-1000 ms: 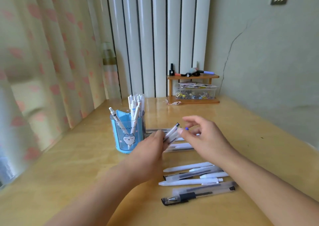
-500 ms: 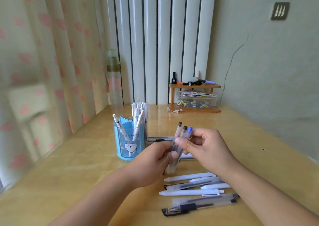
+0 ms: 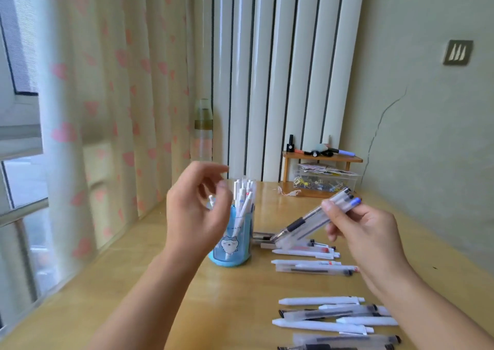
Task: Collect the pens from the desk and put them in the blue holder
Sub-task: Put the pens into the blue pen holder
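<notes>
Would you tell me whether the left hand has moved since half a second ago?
Yes: the left hand let go of the pens and rose beside the blue holder.

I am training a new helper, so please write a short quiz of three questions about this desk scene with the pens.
1. True or false: the right hand holds a bundle of clear pens.
2. Where is the blue holder? A) in front of the left hand; B) on the wooden shelf; C) right of the loose pens
3. Fill in: the left hand's fingers hold ____.

Key: 1 true; 2 A; 3 nothing
</notes>
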